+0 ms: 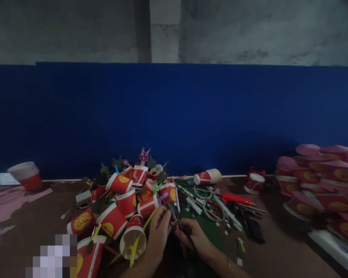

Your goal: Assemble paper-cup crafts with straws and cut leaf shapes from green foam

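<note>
Low in the middle, my left hand [161,222] is closed, thumb and fingers pinched on something small that I cannot make out. Close beside it, my right hand [193,235] is wrapped around a pair of dark scissors [179,221], whose blades point up and away between the hands. Just beyond my left fingertips lies a purple piece [163,199] in front of a red paper cup. To the left of that hand, an open paper cup [133,240] with yellow straws in it lies tipped toward me. The lower ends of the scissors are partly hidden by my fingers.
Red paper cups [111,221] with straws form a heap on the left, one with a rabbit cutout [144,155]. At right stand cups with pink paper tops [307,170]. Tape rolls [213,208], a red cutter [239,199] and stacked cups [208,177] lie between.
</note>
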Available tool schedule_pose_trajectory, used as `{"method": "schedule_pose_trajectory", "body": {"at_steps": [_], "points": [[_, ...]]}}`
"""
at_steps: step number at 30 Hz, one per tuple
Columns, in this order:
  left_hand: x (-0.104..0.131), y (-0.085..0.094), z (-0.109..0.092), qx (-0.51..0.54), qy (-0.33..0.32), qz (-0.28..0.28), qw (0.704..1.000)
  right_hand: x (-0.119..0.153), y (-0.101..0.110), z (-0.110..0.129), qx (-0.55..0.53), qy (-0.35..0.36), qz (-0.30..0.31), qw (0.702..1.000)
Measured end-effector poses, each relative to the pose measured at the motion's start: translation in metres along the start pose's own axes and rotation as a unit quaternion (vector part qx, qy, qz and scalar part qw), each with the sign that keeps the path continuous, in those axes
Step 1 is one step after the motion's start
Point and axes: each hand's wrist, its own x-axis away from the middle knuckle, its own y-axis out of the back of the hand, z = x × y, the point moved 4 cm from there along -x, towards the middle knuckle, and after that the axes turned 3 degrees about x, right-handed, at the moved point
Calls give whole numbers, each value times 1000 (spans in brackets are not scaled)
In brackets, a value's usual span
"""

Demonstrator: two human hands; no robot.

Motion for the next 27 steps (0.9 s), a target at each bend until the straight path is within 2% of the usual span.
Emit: {"method": "schedule_pose_trajectory", "body": {"at_steps": [6, 9, 27], "points": [[0, -2, 1, -15, -14, 46, 999, 1, 3, -1, 19, -12, -4, 1000], [0, -2, 1, -18, -18, 51, 998, 1, 3, 1, 18, -9, -1, 1000], [3, -2, -4, -21, -19, 5, 1000, 0, 7, 2, 37, -23, 16, 999]]}}
